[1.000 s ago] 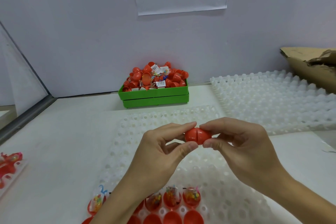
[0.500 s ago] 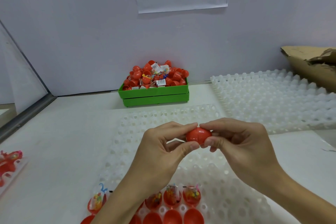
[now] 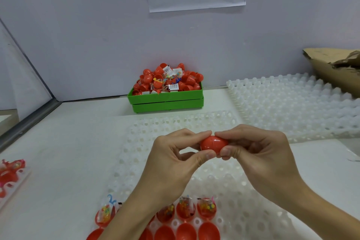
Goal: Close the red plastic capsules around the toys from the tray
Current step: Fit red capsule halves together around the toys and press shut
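With your left hand and right hand both pinching the red capsule, squeeze its halves straight together until the seam seats evenly.

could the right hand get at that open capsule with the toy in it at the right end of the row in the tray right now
Probably not yet. The right hand and left hand both pinch the red capsule. The path down to the open capsule in the white tray looks free once it lets go.
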Available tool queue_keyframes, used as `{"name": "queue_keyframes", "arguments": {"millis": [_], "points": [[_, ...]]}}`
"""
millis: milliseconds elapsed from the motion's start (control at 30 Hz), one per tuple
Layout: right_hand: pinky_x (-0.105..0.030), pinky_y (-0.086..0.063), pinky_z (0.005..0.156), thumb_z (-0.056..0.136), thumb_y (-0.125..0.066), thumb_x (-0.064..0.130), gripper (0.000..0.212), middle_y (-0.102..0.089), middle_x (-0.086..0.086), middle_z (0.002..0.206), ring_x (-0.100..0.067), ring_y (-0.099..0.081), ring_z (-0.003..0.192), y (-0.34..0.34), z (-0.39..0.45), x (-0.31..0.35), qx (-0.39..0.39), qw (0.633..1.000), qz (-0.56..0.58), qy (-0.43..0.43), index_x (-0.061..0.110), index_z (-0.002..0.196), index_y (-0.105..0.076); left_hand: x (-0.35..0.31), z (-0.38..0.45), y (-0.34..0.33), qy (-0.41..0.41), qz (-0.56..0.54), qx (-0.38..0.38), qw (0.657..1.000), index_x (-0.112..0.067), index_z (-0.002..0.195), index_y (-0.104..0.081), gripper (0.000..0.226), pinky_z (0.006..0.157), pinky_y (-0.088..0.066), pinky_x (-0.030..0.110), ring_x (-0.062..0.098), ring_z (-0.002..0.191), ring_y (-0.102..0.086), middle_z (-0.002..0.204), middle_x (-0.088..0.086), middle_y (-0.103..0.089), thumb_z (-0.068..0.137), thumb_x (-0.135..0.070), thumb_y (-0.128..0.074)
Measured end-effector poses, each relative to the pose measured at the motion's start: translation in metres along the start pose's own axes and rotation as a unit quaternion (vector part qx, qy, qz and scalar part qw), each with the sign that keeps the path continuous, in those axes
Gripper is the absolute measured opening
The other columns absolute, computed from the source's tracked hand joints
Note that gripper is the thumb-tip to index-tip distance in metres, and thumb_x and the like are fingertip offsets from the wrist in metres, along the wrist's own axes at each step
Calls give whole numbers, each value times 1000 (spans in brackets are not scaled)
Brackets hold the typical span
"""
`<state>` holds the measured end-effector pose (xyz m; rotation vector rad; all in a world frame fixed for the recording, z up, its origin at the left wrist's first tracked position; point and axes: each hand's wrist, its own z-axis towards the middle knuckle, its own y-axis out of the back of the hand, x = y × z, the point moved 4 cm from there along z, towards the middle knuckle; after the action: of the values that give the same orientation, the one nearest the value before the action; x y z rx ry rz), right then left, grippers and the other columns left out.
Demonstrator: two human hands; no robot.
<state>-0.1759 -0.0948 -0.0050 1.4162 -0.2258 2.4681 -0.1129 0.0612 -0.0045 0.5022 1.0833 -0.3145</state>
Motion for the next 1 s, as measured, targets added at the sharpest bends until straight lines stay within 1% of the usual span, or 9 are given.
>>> {"name": "queue_keyframes", "arguments": {"millis": [100,367,567,733,800,867,900,967,1000], "points": [[-20,-55,61,69,-69,-26,43,-72,-9,71,-17,-67,57,1,0,1,0,1000,5,-1,14,84,-78,-1,0,-1,-3,-3,6,1000,-22,108,-74,35,74,-58,24,12,87,-69,92,-4,-70,73,-20,-76],[-22,-56,61,68,-71,-24,38,-71,-13,73,-21,-67,58,0,-1,3,-2,1000,8,6,10,85,-78,0,0,0,-3,3,-2,1000,-24,107,-75,35,72,-57,22,13,87,-69,89,-7,-71,72,-23,-77],[-22,-56,60,68,-69,-27,47,-72,-11,71,-20,-67,57,1,0,-1,-8,1000,13,-2,16,81,-80,-1,0,-1,-4,3,3,1000,-22,108,-75,34,73,-58,23,12,87,-69,91,-6,-70,73,-20,-76],[-21,-56,63,69,-68,-26,52,-75,-8,74,-18,-70,61,1,0,-3,-10,1000,8,-24,22,85,-80,-3,0,-2,-13,14,4,1000,-22,109,-74,35,73,-59,25,12,87,-68,90,-6,-69,74,-21,-76],[-23,-59,70,73,-68,-22,51,-78,-4,81,-18,-75,74,0,0,-6,-7,998,4,-55,25,87,-80,-5,0,-1,-25,39,-12,999,-26,110,-74,36,72,-59,23,11,86,-68,89,-8,-69,74,-25,-76],[-27,-60,78,80,-66,-17,41,-78,-1,91,-16,-75,88,-3,-1,-8,3,996,6,-86,20,94,-79,-7,0,-1,-52,86,-43,994,-30,108,-73,35,70,-57,18,8,83,-68,88,-10,-68,75,-22,-78],[-28,-60,81,85,-65,-12,35,-78,0,94,-14,-74,92,-5,-2,-9,15,995,-2,-95,16,102,-78,-8,0,-1,-70,119,-57,989,-31,108,-73,36,69,-57,16,6,81,-68,86,-10,-68,75,-18,-81],[-25,-58,86,89,-67,2,26,-78,5,98,-10,-73,96,-11,-4,-6,54,993,-34,-96,15,111,-75,-10,-1,-3,-121,194,-78,970,-25,110,-73,37,67,-55,15,4,76,-65,80,-10,-67,75,-16,-80],[-21,-56,86,88,-69,5,25,-78,7,96,-8,-73,95,-15,-5,-4,73,992,-40,-93,19,108,-76,-11,-1,-4,-151,236,-84,956,-21,108,-75,34,66,-54,16,5,73,-63,79,-9,-66,75,-17,-78]]}}
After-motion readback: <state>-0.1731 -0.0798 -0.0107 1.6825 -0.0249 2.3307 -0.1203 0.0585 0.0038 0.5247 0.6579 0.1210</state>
